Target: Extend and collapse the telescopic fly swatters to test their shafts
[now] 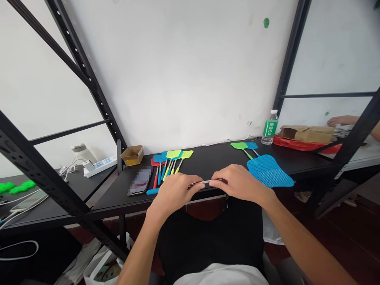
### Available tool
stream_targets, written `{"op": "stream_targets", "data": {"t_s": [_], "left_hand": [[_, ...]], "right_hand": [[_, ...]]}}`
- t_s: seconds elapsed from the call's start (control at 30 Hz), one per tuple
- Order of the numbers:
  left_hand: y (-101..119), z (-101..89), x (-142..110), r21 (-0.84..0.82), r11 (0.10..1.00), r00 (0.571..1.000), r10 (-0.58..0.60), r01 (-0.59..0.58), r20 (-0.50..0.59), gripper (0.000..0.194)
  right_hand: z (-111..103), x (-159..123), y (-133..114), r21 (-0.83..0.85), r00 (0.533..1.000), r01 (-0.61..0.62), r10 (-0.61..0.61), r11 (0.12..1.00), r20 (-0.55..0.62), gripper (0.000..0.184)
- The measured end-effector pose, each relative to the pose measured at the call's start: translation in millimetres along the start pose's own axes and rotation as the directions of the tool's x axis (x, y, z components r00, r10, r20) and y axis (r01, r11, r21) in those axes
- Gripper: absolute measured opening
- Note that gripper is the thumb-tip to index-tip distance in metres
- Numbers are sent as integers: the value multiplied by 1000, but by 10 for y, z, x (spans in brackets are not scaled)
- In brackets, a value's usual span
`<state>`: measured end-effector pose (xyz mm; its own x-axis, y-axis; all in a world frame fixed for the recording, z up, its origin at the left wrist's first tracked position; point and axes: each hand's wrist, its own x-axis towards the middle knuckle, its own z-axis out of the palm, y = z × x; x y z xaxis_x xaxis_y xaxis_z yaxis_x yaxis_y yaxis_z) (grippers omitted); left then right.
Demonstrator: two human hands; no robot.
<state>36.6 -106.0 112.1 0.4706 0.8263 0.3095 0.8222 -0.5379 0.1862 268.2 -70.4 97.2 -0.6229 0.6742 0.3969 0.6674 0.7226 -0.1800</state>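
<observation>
A blue fly swatter (269,171) lies crosswise in front of me, with its mesh head at the right, beyond my right hand. My left hand (179,190) pinches its thin metal rod between thumb and fingers. Close beside it, my right hand (234,183) is closed on the same rod, leaving a short bare stretch between my thumbs. A blue handle end sticks out past my left hand. Behind my left hand, several fly swatters (174,154) in red, blue and yellow-green lie in a row. Farther right lie a green fly swatter (240,145) and another blue one (252,146).
On the black table (109,198) are a phone (141,181) and a small open cardboard box (132,155). A water bottle (270,127) stands by the right rack post. Past it lie cardboard (308,133) on red plastic and another person's hand (344,120). A power strip (101,165) is left.
</observation>
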Motion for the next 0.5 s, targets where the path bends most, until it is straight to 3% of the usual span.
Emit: {"op": "stream_targets", "data": {"t_s": [0.1, 0.23, 0.4, 0.5], "left_hand": [[-57, -27, -4, 8, 1000, 1000, 8, -8, -20, 41], [-186, -116, -52, 23, 999, 996, -31, 33, -78, 45], [-302, -225, -121, -44, 997, 991, -71, 66, -114, 47], [-322, -254, -140, -100, 993, 994, -64, 55, -92, 48]], "right_hand": [[-82, -39, 15, 47, 997, 3, 1, 999, -82, 25], [-277, -143, 97, 57, 959, 52, -34, 997, -282, 23], [-570, -320, 297, 69, 829, 35, 10, 997, -559, 18], [-688, -420, 445, 122, 749, 26, 61, 992, -660, 20]]}}
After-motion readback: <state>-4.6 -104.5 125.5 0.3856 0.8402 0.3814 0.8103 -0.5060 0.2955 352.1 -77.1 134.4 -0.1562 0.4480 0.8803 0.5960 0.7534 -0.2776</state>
